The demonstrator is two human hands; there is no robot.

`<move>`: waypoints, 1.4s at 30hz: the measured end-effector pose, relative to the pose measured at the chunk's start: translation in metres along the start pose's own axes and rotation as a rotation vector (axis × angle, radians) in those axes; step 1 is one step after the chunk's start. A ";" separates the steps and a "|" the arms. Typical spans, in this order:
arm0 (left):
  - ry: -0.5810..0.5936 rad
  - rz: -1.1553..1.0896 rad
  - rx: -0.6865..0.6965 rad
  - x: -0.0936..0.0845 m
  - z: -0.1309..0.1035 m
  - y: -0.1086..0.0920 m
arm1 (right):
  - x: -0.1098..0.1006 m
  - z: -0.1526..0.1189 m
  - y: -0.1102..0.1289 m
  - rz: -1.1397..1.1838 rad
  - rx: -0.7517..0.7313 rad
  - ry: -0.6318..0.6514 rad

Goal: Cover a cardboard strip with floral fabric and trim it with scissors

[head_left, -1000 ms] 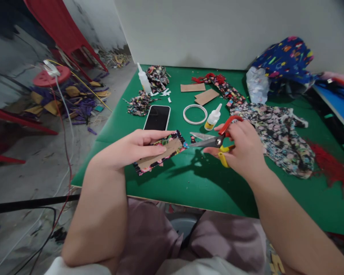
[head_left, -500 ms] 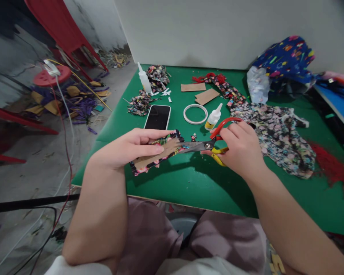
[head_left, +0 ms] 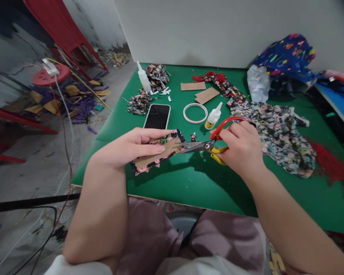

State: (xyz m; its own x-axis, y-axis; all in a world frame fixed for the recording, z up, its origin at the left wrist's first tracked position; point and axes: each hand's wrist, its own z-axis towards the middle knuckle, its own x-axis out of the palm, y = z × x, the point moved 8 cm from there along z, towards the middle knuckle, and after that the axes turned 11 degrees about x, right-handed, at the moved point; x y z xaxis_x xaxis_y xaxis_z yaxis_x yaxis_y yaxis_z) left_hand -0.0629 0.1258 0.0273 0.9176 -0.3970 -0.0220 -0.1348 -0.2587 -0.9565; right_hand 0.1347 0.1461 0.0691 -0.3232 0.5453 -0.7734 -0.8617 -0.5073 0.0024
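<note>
Head camera view, looking down at a green table [head_left: 189, 183]; the left hand [head_left: 132, 147] pinches a cardboard piece wrapped in floral fabric [head_left: 157, 152], thumb on top, held just above the table's near edge; the right hand [head_left: 240, 151] is closed through the red and yellow handles of scissors [head_left: 202, 146], whose blades meet the piece's right end; behind lie a phone [head_left: 157, 116], a tape ring [head_left: 195, 113], a small glue bottle [head_left: 213, 116] and loose floral fabric [head_left: 275, 133].
</note>
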 end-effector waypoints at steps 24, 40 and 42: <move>-0.016 -0.008 0.011 0.001 0.001 -0.001 | 0.003 -0.002 -0.003 0.069 0.022 0.013; -0.004 -0.007 0.005 0.001 0.001 -0.001 | 0.001 -0.002 -0.002 0.033 0.014 0.004; 0.002 -0.002 0.002 0.002 0.001 -0.001 | 0.002 -0.003 -0.003 0.034 0.019 0.010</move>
State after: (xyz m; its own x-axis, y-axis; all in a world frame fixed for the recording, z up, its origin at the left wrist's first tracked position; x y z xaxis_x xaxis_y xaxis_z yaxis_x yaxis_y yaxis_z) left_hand -0.0606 0.1262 0.0283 0.9172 -0.3980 -0.0191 -0.1319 -0.2581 -0.9571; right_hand 0.1379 0.1473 0.0658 -0.3487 0.5214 -0.7788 -0.8577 -0.5124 0.0410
